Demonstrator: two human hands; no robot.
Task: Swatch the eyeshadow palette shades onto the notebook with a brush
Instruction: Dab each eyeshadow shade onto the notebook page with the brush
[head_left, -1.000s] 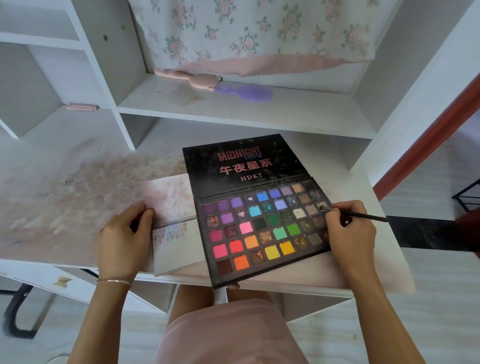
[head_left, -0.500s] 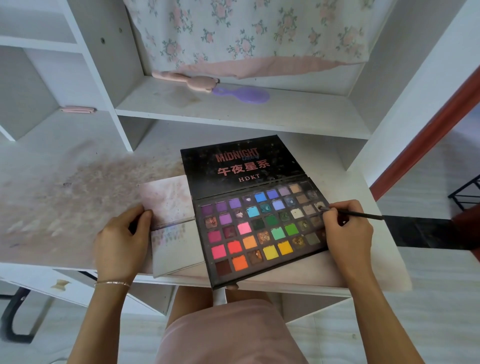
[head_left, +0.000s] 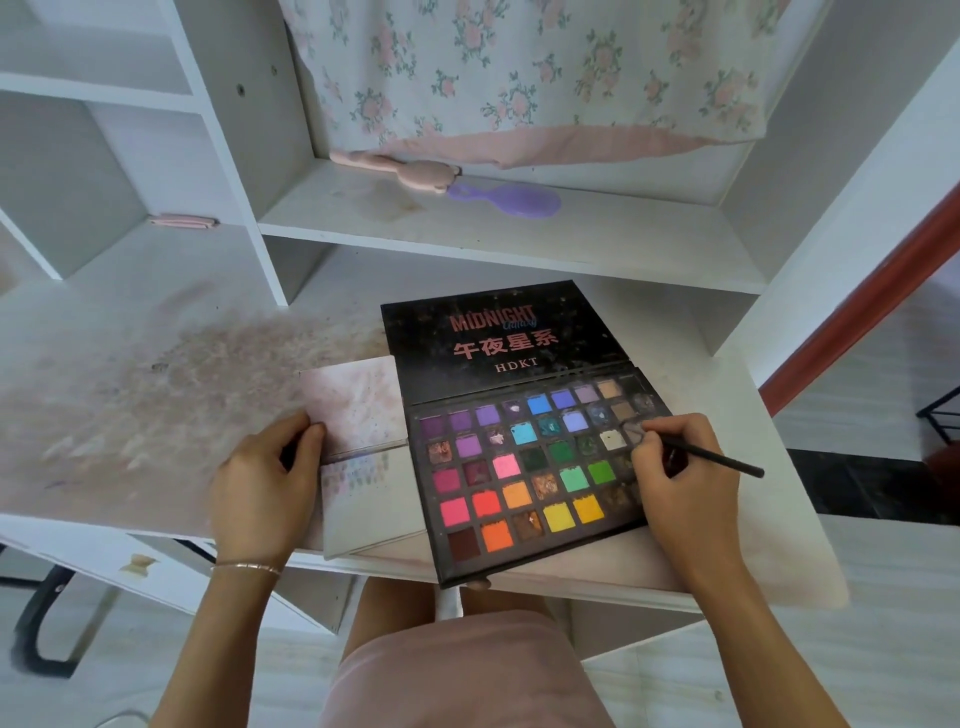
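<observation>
The open eyeshadow palette, black with several rows of bright shades, lies on the white desk near its front edge. Its lid lies flat behind it. Left of it, partly under its edge, lies the open notebook, its pages smudged pink with faint swatches. My left hand holds the notebook's left edge, thumb on the page. My right hand pinches a thin black brush. The brush tip touches a pale grey-brown pan at the palette's right side.
The desk top left of the notebook is stained with pink-brown powder. On the shelf behind lie a pink brush and a purple hairbrush. A floral cloth hangs above. The desk's right edge drops to the floor.
The brush tip stays on the pans at the palette's right side, my right hand shifting only slightly. My left hand keeps its hold on the notebook.
</observation>
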